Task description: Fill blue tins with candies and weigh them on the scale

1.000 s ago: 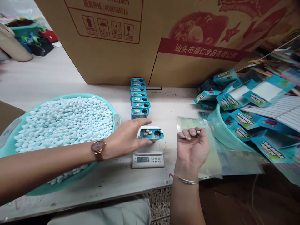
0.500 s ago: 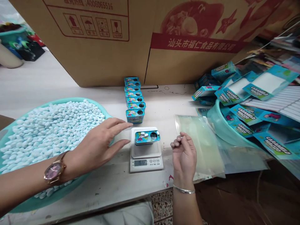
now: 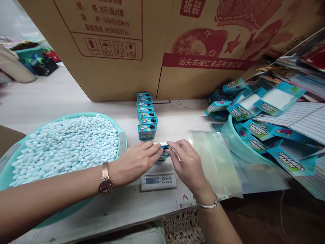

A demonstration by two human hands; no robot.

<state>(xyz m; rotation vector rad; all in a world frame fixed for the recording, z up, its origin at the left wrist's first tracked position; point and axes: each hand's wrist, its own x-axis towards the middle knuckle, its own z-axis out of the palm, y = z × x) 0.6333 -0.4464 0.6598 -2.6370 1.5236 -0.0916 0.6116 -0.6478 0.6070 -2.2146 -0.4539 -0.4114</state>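
A small blue candy box point(image 3: 164, 148) lies on a white digital scale point(image 3: 158, 179) at the table's front middle; the display reads about 161. My left hand point(image 3: 137, 162) and my right hand point(image 3: 185, 162) both cover the box from either side, fingertips pinched on its top, so most of the box is hidden. A teal basin point(image 3: 123, 139) heaped with pale blue-white candies point(image 3: 66, 145) sits just left of my left hand.
A row of several filled blue boxes point(image 3: 146, 117) runs from the scale back to big cardboard cartons point(image 3: 162, 47). Clear plastic bags point(image 3: 215, 162) lie right of the scale. A teal bowl point(image 3: 232, 139) and flat blue box blanks point(image 3: 269, 101) crowd the right side.
My left hand moved back onto the box after drawing away. My right hand, which was raised pinching a candy, came down onto the box from the right.
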